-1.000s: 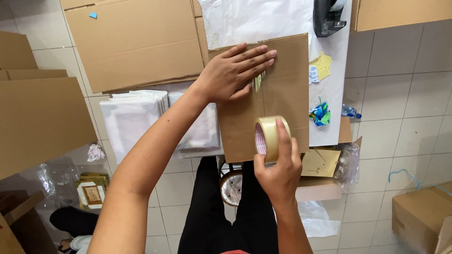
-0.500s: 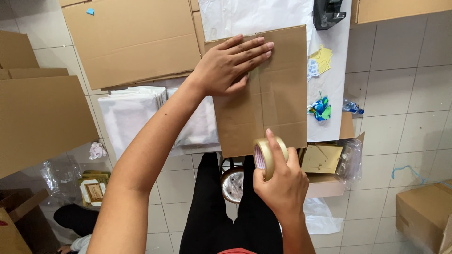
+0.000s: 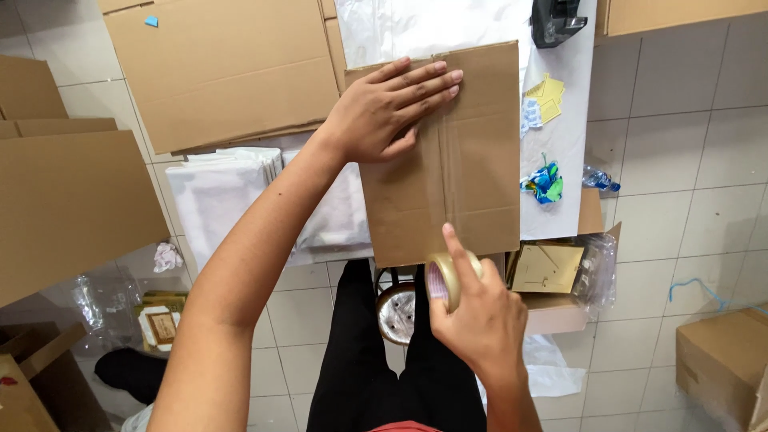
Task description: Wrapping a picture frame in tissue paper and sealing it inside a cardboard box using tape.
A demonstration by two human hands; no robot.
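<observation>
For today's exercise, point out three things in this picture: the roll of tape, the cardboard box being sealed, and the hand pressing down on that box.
roll of tape (image 3: 442, 280), head view, on its outer rim.
cardboard box (image 3: 480, 168), head view, on its right flap.
left hand (image 3: 384, 112), head view, on the back of the hand.

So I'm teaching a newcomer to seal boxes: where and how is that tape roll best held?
Grip the tape roll by its ring, coming from the near side, below the cardboard box. It stands on edge at the box's near end, so the right hand wraps it from behind, index finger lying over the rim. The left hand lies flat on the box.
</observation>
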